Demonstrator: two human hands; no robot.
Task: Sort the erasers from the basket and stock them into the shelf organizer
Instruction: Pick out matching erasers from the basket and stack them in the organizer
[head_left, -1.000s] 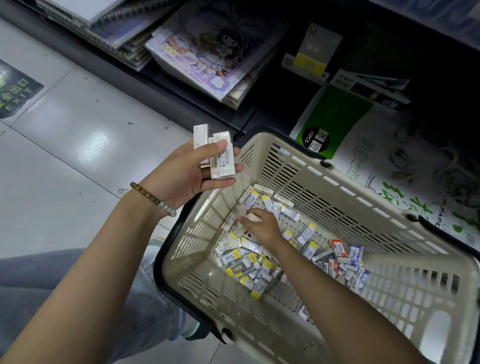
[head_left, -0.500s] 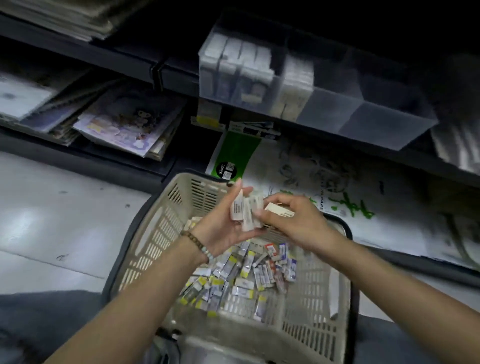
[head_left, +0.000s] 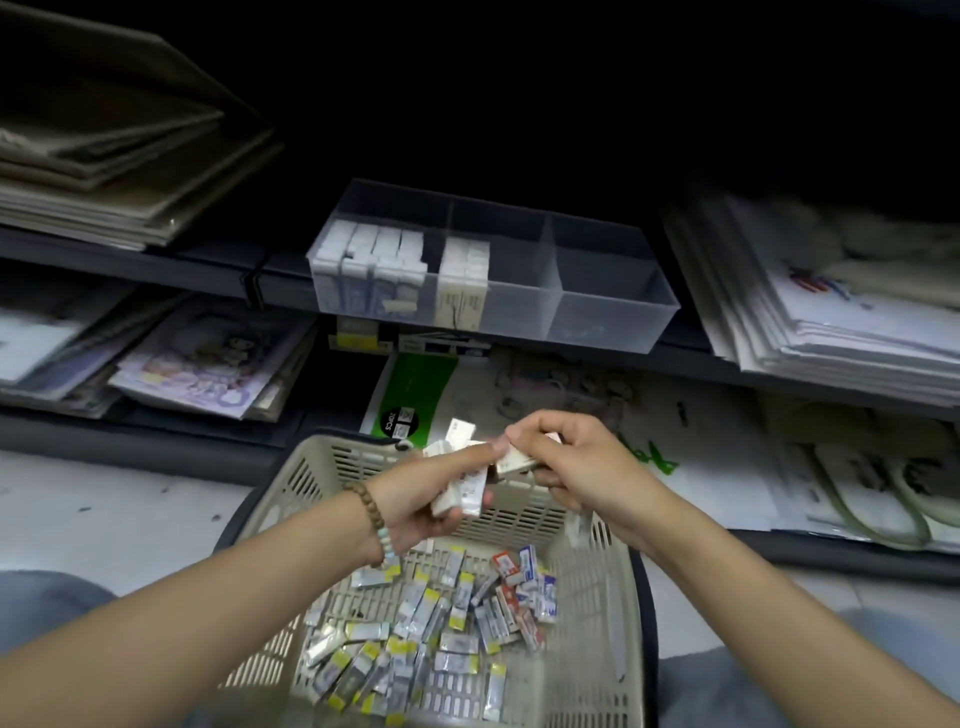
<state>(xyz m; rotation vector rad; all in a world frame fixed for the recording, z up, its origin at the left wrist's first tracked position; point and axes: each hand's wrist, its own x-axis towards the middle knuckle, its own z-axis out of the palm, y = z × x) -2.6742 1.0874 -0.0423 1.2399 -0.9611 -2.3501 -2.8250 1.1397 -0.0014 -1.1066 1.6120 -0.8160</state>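
A beige plastic basket (head_left: 592, 670) sits on the floor below me, with several loose wrapped erasers (head_left: 441, 629) on its bottom. Above the basket's far rim my left hand (head_left: 415, 493) holds a small stack of white erasers (head_left: 462, 491). Beside it, my right hand (head_left: 576, 467) pinches one white eraser (head_left: 511, 460) against that stack. On the shelf behind stands a clear shelf organizer (head_left: 613, 306). Its left compartment holds upright white erasers (head_left: 374, 254), the middle one a narrow row of them (head_left: 465, 265); its right compartment shows no erasers.
Stacks of paper pads and folders (head_left: 831, 312) lie on the shelf right of the organizer, more stacks (head_left: 104, 171) at its left. Notebooks (head_left: 208, 364) and a green-and-white pack (head_left: 415, 395) lie on the lower shelf. My knees (head_left: 47, 608) flank the basket on the tiled floor.
My right hand came up out of the basket with an eraser and met the left hand's stack. My view rose from the basket to the shelf organizer.
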